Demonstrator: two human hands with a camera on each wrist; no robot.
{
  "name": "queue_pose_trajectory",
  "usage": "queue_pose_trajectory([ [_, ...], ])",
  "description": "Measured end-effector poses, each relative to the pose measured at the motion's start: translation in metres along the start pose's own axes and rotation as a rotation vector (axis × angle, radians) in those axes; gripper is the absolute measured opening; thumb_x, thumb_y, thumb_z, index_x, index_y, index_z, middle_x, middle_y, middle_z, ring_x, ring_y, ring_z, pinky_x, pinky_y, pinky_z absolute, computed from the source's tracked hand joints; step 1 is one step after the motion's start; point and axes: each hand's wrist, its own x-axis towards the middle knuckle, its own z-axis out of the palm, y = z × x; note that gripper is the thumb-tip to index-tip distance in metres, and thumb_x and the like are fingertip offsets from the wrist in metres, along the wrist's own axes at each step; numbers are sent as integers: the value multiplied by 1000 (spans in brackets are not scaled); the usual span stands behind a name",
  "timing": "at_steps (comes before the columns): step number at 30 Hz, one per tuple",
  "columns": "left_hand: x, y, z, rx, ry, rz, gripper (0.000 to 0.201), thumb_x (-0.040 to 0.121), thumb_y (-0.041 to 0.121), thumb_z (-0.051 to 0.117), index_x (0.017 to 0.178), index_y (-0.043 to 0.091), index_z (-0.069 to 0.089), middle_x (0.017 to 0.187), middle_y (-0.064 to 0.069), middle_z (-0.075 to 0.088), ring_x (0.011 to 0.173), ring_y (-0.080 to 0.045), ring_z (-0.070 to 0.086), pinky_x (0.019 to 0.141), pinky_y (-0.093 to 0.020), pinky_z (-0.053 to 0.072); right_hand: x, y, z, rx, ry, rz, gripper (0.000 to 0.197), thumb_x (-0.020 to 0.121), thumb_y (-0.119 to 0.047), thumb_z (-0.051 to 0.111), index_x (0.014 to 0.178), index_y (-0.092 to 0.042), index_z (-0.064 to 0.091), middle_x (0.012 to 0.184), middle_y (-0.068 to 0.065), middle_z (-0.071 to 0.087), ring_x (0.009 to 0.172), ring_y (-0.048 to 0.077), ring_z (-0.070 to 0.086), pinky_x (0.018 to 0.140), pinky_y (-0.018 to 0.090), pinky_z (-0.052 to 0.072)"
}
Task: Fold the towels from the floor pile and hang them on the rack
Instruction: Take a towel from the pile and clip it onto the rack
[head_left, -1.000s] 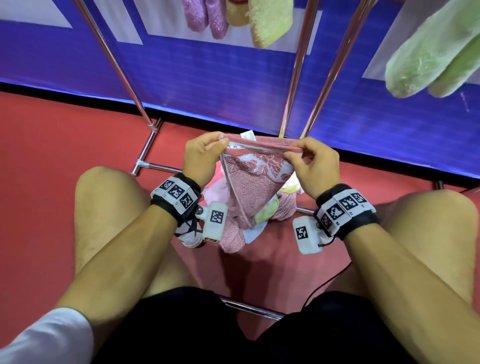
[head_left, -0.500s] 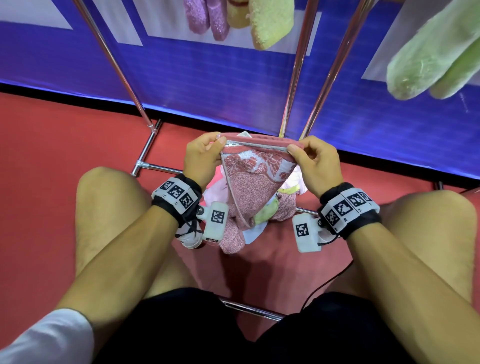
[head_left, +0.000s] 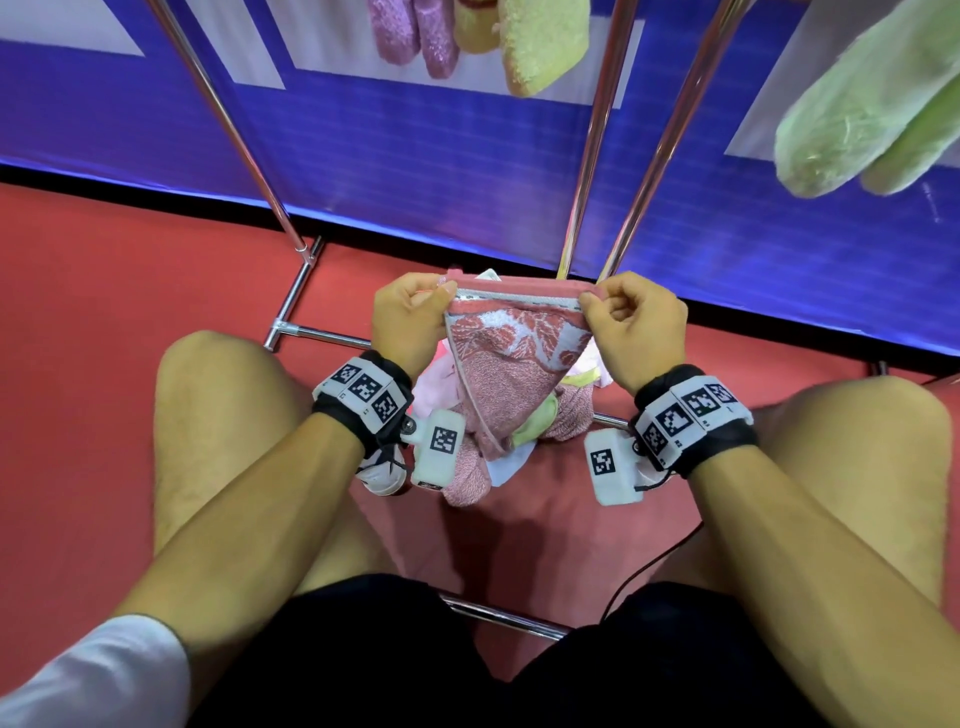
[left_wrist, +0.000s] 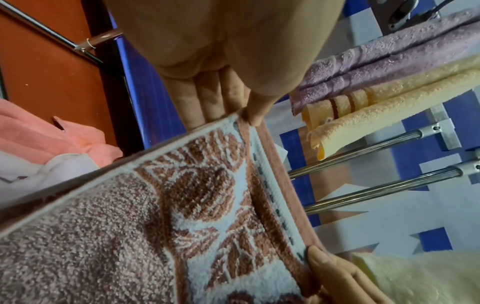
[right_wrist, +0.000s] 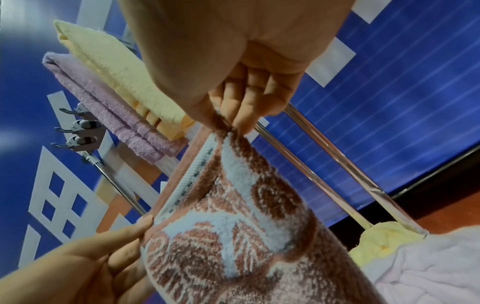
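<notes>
Left hand pinched one top corner of the pink patterned towel between thumb and curled fingers; the left wrist view showed the thumb tip pressed on the hem over the fingers. Between the hands, the towel's banded top edge was drawn fairly taut and level, with the rest hanging to a point over the floor pile between the knees. Whether the towel was already doubled could not be told for certain, though the two edges along its top suggested one fold. Right hand pinched the opposite corner in the same manner, the cloth bunched between thumb and fingertips in the right wrist view. Behind, the rack stood on the red floor, carrying a folded purple towel and a yellow towel side by side at centre, and a green towel at far right. Judged from this arrangement, at least three towels were hung; the pink one was mid-fold and unhung, and several pieces in pink, white and yellow-green remained in the pile. Two lower rails were bare.
</notes>
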Motion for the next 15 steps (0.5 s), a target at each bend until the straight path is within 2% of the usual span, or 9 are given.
queue_pose_trajectory([
  [2,0,-2,1,41,25,18,15,85,22,69,70,27,70,62,2,66,65,-25,65,73,-61,57,0,0,2,-9,-2,5,17,85,-17,70,72,-16,60,56,-7,47,49,3,41,57,11,40],
  [3,0,-2,2,54,35,26,12,80,29,70,69,31,70,67,-3,68,69,-30,67,73,-61,57,1,0,2,-12,-2,11,14,85,-16,69,75,-16,59,55,-8,48,49,4,42,58,15,43],
  [5,0,-4,5,70,30,39,7,74,38,70,70,33,67,76,-13,69,75,-37,69,73,-61,56,2,0,3,-12,-9,13,9,83,-15,64,80,-19,56,57,-1,53,51,8,47,62,24,47],
  [6,-2,-4,7,70,19,40,8,74,38,69,71,32,65,77,-17,69,74,-38,69,72,-62,56,1,0,3,-13,-16,10,10,82,-14,62,82,-21,54,58,4,56,53,14,50,63,25,46],
  [8,-7,-4,12,70,-15,36,9,76,33,69,72,30,62,79,-20,69,69,-34,68,70,-63,55,-1,-1,5,-17,-37,7,16,81,-12,59,87,-23,50,61,12,58,58,22,53,64,27,45],
  [10,-12,-2,18,92,-49,31,9,76,31,69,73,30,60,85,-22,69,72,-34,70,73,-61,56,-3,-3,7,-12,-82,13,17,82,-13,57,89,-25,49,62,13,59,61,26,54,68,30,46],
  [13,-22,3,25,83,-115,19,11,81,20,72,78,23,61,86,-22,70,78,-32,72,76,-58,58,-6,-6,11,-4,-159,-1,15,85,-11,54,86,-25,49,54,-3,54,56,16,51,67,29,46],
  [15,-25,4,30,56,-156,12,14,84,9,72,80,16,60,79,-26,69,76,-33,69,73,-60,57,-8,-9,13,21,-206,-35,14,86,-9,53,83,-23,51,57,-3,59,55,17,55,60,30,47],
])
